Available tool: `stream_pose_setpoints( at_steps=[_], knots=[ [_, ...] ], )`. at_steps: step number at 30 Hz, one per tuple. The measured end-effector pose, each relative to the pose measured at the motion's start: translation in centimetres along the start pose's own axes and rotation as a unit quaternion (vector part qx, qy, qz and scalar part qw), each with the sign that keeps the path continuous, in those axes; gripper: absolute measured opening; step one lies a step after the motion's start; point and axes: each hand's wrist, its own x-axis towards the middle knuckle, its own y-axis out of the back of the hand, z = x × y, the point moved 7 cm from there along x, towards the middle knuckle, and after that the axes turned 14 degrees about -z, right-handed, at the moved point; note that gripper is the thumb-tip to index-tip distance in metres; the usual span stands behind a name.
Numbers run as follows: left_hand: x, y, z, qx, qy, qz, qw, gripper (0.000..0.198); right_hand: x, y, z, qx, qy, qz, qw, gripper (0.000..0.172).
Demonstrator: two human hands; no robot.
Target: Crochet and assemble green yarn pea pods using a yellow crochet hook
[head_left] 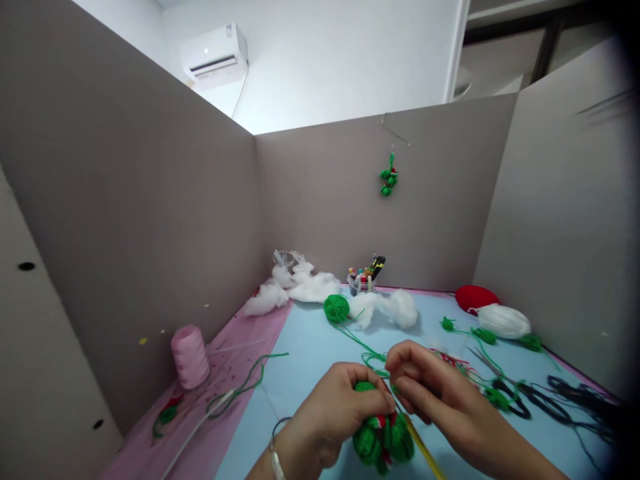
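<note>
My left hand [345, 407] is closed around a green crocheted piece [369, 445] made of rounded lobes with red and white bits between them. A hook with a yellow handle [424, 448] slants from the piece, its thin shaft running up between my hands; its tip is hidden. My right hand [440, 393] is beside it, fingers curled and thumb pinched at a bit of green yarn [395, 389]. Beyond the hands, loops of green yarn [373, 360] trail from a green ball [337, 309].
White stuffing [315, 287] lies at the back near a cup of pens [361, 283]. On the left stands a pink thread cone [190, 357]. Black-handled scissors [510, 399], red yarn [476, 298] and white yarn [504, 321] lie right. A green crocheted ornament [389, 179] hangs on the partition.
</note>
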Motion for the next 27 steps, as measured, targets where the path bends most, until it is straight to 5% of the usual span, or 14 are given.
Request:
stream_pose_setpoints(
  at_steps=[5, 8, 20, 27],
  knots=[
    [0.1, 0.2, -0.5, 0.011, 0.007, 0.013, 1.000, 0.012, -0.3, -0.3, -1.0, -0.248, 0.053, 0.021, 0.967, 0.014],
    [0.2, -0.1, -0.6, 0.022, 0.005, -0.001, 1.000, 0.010, -0.6, -0.1, -1.5, -0.310, 0.086, 0.039, 0.946, 0.020],
    [0.1, 0.5, -0.2, -0.017, -0.013, 0.023, 0.999, 0.012, -0.6, 0.6, -0.6, -0.301, 0.034, 0.057, 0.951, 0.018],
    [0.2, 0.9, -0.2, 0.022, -0.013, 0.055, 0.998, 0.017, -0.4, -0.2, 0.7, -0.277, 0.013, 0.011, 0.961, 0.020]
  ],
)
